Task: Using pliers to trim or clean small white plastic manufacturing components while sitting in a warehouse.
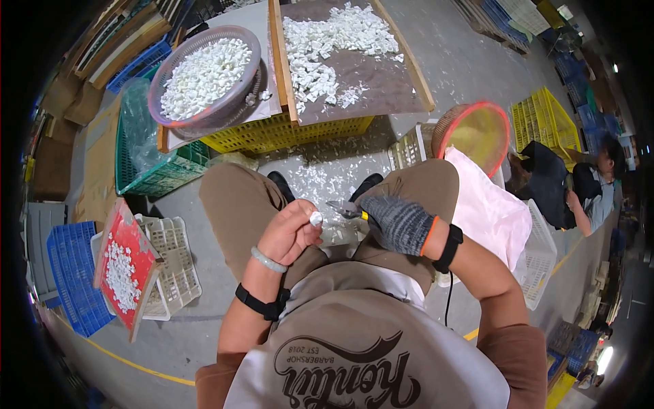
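Bare, my left hand (291,233) pinches a small white piece (316,218) between thumb and fingertips, above my lap. My right hand (398,223) wears a grey knitted glove with an orange cuff. It is closed around a small hand tool (343,208) with a pointed metal head and a bit of yellow at the grip; the glove hides most of the handle, so its exact kind is unclear. The metal head points toward the white piece, a short gap apart from it.
Ahead are a round basket (158,92) heaped with white pieces and a wood-edged board (381,85) strewn with more. A red tray (143,255) of pieces sits at left. At right stand a red-rimmed basket (443,126), a pink cloth (487,208) and another person (589,187).
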A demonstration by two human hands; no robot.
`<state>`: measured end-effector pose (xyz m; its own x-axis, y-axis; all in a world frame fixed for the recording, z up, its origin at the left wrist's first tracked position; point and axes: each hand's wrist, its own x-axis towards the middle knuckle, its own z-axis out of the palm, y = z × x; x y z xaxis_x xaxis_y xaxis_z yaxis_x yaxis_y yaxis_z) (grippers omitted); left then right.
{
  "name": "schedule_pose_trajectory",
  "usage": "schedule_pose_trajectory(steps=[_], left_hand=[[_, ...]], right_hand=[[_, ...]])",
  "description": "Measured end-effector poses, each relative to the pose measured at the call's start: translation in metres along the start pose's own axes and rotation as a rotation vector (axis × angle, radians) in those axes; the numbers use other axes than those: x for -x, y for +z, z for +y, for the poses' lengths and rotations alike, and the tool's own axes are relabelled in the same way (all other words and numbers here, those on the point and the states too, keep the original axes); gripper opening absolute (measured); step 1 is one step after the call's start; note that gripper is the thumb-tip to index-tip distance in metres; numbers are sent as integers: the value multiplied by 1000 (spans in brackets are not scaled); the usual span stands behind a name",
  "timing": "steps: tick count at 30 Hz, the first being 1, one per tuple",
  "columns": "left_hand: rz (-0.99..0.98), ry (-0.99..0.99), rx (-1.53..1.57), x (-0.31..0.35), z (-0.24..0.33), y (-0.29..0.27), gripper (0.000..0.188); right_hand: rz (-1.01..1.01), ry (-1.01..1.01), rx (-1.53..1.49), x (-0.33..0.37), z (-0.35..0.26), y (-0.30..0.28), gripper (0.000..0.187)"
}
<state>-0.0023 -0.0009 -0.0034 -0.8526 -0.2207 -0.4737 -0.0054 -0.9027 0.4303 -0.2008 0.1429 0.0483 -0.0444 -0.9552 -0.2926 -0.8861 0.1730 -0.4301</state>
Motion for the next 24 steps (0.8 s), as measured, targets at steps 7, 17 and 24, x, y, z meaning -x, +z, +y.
schedule_pose_trajectory(steps=[7, 17, 24], left_hand=[[3, 131, -41, 3, -5, -10, 12], [24, 158, -124, 4, -6, -3, 11], [37, 175, -181, 4, -10, -4, 11]], right_hand=[[-222, 73, -535, 12, -7, 16, 36], [-143, -30, -278, 6, -8, 9, 44], [-108, -37, -233, 4, 4, 24, 44]])
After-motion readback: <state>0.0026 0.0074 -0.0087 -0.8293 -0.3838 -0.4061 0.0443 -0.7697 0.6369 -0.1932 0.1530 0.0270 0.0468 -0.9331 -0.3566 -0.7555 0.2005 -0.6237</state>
